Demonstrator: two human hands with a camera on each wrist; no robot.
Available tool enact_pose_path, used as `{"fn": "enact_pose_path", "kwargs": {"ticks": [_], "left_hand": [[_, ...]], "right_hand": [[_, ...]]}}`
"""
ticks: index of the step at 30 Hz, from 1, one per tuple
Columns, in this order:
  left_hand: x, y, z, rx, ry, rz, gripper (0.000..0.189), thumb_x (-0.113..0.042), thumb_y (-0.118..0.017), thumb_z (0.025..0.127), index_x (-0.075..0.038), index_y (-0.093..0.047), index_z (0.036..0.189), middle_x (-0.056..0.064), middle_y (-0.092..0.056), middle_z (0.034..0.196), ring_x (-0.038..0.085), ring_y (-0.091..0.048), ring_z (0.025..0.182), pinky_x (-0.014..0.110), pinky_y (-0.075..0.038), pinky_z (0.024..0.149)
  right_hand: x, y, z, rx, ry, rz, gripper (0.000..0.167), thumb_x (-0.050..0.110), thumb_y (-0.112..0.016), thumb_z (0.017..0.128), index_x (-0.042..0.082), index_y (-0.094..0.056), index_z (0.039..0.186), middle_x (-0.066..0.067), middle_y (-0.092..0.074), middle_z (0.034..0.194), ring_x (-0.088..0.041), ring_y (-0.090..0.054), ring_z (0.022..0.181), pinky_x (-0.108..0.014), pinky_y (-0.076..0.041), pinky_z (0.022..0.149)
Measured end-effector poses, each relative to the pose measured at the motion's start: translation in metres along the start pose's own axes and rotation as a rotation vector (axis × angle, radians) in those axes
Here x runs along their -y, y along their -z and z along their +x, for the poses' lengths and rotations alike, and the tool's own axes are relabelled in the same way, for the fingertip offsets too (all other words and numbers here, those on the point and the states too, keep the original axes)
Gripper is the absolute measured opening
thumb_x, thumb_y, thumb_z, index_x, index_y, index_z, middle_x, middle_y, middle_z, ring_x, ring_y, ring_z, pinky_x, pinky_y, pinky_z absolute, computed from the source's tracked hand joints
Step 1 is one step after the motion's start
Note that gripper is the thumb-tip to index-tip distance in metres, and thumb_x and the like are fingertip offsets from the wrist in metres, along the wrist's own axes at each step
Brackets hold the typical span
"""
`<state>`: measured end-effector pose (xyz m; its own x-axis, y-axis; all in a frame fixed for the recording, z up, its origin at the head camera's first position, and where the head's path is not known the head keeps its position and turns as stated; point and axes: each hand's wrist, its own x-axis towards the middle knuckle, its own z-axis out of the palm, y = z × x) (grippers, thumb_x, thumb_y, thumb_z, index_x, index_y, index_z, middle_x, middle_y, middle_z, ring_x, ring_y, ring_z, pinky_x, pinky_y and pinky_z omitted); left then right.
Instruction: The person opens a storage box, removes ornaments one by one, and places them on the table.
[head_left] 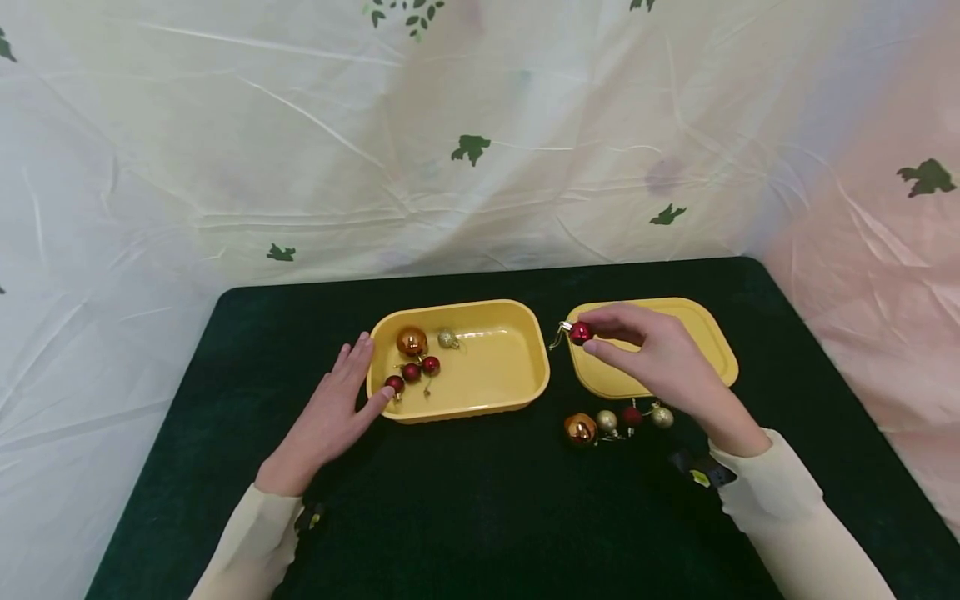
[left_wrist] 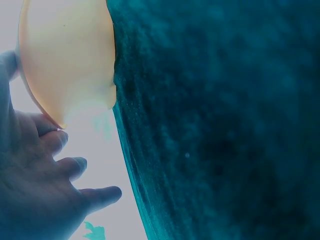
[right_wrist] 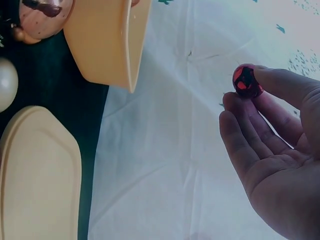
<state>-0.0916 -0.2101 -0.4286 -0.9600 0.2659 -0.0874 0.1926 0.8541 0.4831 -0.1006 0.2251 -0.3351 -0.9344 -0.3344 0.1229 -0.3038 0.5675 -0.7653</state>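
Note:
My right hand (head_left: 652, 346) pinches a small red bauble (head_left: 581, 333) between thumb and fingertips, its silver cap and gold hanging loop pointing left. It is held above the left end of the yellow lid (head_left: 708, 337); the right wrist view shows the same bauble (right_wrist: 246, 82). My left hand (head_left: 333, 408) rests against the left end of the yellow box (head_left: 487, 310), fingers extended along the rim and thumb over the front corner. Inside the box's left half lie a large copper bauble (head_left: 412, 341), a glittery pale gold bauble (head_left: 447, 337) and three small red baubles (head_left: 431, 365).
In front of the lid is a row of baubles: a large copper one (head_left: 581, 429), a gold one (head_left: 607, 421), a dark red one (head_left: 632, 417) and another gold one (head_left: 662, 416). A dark green cloth (head_left: 480, 500) covers the table; pale leaf-patterned fabric (head_left: 337, 150) hangs behind.

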Motion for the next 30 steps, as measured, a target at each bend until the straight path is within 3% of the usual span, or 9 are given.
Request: {"fn": "enact_pose_path", "kwargs": {"ticks": [4,15,21,30], "left_hand": [[-0.001,0.001,0.0,0.004,0.001,0.001,0.086,-0.056,-0.048,0.106,-0.019,-0.001,0.168,0.008,-0.002,0.174,0.038,-0.003,0.159,0.067,-0.015,0.122],[-0.002,0.001,0.001,0.005,-0.003,0.006,0.086,-0.055,-0.048,0.106,-0.017,-0.002,0.168,0.009,-0.002,0.174,0.039,-0.003,0.159,0.066,-0.015,0.122],[-0.003,0.0,0.001,0.009,0.001,0.009,0.086,-0.055,-0.048,0.106,-0.018,-0.001,0.168,0.008,-0.001,0.174,0.038,-0.003,0.159,0.067,-0.015,0.122],[-0.002,0.001,0.001,0.011,0.008,0.019,0.086,-0.056,-0.048,0.106,-0.019,0.0,0.168,0.009,-0.001,0.174,0.038,-0.002,0.159,0.066,-0.015,0.122]], "right_hand": [[-0.003,0.006,-0.009,-0.024,0.003,0.0,0.033,0.027,-0.072,0.1,0.016,-0.069,0.131,0.0,-0.071,0.125,-0.015,-0.068,0.114,-0.016,-0.053,0.094],[-0.015,0.021,-0.033,-0.082,-0.05,-0.011,0.03,0.025,-0.073,0.1,0.021,-0.07,0.129,0.005,-0.07,0.122,-0.005,-0.065,0.111,-0.01,-0.05,0.092],[-0.027,0.029,-0.047,-0.097,-0.071,-0.06,0.031,0.025,-0.072,0.1,0.019,-0.07,0.13,0.0,-0.07,0.121,0.003,-0.065,0.109,-0.007,-0.049,0.089],[-0.044,0.037,-0.065,-0.135,-0.178,-0.075,0.029,0.031,-0.072,0.1,0.021,-0.071,0.127,0.003,-0.071,0.119,0.005,-0.065,0.105,-0.007,-0.051,0.085]]}}
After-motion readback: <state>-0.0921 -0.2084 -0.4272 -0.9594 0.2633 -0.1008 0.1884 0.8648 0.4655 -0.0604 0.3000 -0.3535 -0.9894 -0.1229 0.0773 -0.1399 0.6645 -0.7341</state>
